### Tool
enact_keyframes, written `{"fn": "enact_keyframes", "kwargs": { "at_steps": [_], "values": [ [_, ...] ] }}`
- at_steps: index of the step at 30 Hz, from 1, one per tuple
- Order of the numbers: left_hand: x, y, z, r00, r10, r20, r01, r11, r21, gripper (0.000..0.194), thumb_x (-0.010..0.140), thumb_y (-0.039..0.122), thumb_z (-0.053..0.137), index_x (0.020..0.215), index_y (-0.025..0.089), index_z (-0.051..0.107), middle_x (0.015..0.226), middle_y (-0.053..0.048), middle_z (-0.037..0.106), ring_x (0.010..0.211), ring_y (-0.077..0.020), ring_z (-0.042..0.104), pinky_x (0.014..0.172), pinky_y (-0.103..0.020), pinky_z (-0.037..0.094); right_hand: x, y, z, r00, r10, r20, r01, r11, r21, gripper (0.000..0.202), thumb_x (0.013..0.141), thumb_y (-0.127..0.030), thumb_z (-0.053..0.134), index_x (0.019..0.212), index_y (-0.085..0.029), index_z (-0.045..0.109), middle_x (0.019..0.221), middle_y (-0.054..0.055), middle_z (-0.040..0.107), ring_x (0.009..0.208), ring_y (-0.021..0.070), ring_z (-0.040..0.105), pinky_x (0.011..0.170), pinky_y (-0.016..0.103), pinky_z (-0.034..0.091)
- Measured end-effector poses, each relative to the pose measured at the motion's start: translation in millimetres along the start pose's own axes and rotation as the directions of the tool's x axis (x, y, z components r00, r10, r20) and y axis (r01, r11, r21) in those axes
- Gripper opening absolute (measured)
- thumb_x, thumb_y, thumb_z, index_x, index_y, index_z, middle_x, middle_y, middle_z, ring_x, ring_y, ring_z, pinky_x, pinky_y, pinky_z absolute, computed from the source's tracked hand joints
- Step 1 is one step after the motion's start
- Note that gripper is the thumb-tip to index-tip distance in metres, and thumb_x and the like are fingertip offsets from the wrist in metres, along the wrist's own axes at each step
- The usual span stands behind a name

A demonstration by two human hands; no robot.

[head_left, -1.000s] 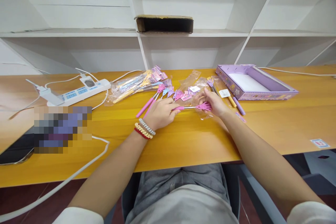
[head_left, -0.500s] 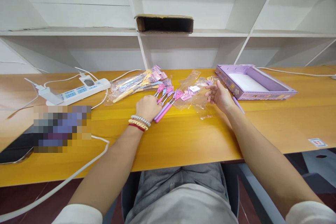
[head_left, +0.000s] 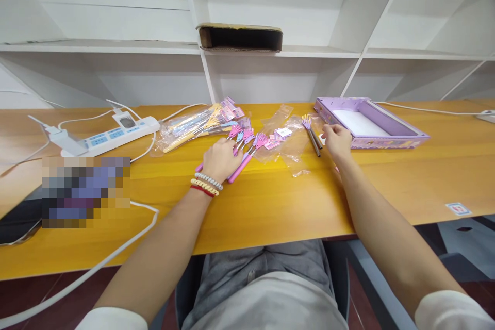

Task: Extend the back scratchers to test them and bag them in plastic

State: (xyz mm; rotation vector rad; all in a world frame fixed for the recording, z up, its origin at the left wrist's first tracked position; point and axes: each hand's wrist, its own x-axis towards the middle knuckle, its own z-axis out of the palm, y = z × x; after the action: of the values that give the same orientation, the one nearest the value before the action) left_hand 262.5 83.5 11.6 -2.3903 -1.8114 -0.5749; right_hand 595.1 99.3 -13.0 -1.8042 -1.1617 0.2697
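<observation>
Several small claw-headed back scratchers (head_left: 241,167), with pink and purple heads and handles, lie bunched at the middle of the table. My left hand (head_left: 221,159) is closed over their handles, which it partly hides. Further right, my right hand (head_left: 337,140) is closed beside the purple box, its fingers bunched. A white bit shows at its fingertips and a pink tip under the wrist; what it grips is hidden. Just left of it lie yellow-and-purple claw heads (head_left: 307,121) with dark, thin handles. Clear plastic wrappers (head_left: 291,150) with pink tags lie between my hands.
The shallow purple box (head_left: 390,142) stands open at the right. Bagged scratchers (head_left: 189,131) lie at back left, by a white power strip (head_left: 112,136) with cables. A phone (head_left: 23,216) is at the left edge. A cardboard box (head_left: 242,38) sits on the shelf.
My right hand has moved slightly right and its spread fingers have closed. Dark handles now show below the yellow-and-purple heads. My left hand has shifted slightly over the bunched scratchers.
</observation>
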Motion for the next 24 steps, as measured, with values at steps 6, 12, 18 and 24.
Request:
{"fn": "enact_keyframes", "kwargs": {
  "at_steps": [6,12,18,24],
  "values": [
    [-2,5,4.9,0.99,0.142,0.002,-0.142,0.99,-0.012,0.029,0.085,0.037,0.044,0.083,0.018,0.066,0.092,-0.009,0.063,0.08,-0.0216,0.06,0.068,-0.032,0.044,-6,4,10,0.998,-0.046,0.042,0.059,0.909,-0.414,0.033,0.075,-0.029,0.055,0.102,-0.016,0.069,0.099,0.013,0.07,0.095,0.0263,0.063,0.087,0.035,0.045],
    [-2,4,8.0,0.985,0.173,0.025,-0.172,0.985,-0.028,0.029,0.085,0.039,0.045,0.084,0.018,0.066,0.091,-0.008,0.062,0.085,-0.0213,0.059,0.072,-0.031,0.044,-9,0,13,0.993,-0.02,0.117,0.082,0.833,-0.547,0.032,0.073,-0.027,0.056,0.101,-0.018,0.07,0.103,0.015,0.067,0.097,0.0275,0.063,0.085,0.036,0.046],
    [-2,4,11.7,0.977,0.197,0.085,-0.195,0.98,-0.034,0.032,0.086,0.039,0.043,0.084,0.017,0.066,0.093,-0.009,0.062,0.084,-0.0202,0.06,0.072,-0.031,0.044,-11,-5,10,0.989,0.07,0.129,0.017,0.818,-0.575,0.032,0.072,-0.036,0.059,0.093,-0.015,0.071,0.101,0.018,0.066,0.096,0.0301,0.064,0.082,0.04,0.048],
    [-2,3,14.1,0.971,0.22,0.089,-0.216,0.975,-0.051,0.033,0.086,0.039,0.042,0.089,0.017,0.067,0.095,-0.009,0.063,0.085,-0.021,0.06,0.074,-0.031,0.044,-13,-8,10,0.98,0.167,0.106,-0.066,0.78,-0.622,0.047,0.072,-0.043,0.059,0.103,-0.009,0.066,0.103,0.023,0.065,0.096,0.0342,0.064,0.077,0.042,0.05]
  ]
}}
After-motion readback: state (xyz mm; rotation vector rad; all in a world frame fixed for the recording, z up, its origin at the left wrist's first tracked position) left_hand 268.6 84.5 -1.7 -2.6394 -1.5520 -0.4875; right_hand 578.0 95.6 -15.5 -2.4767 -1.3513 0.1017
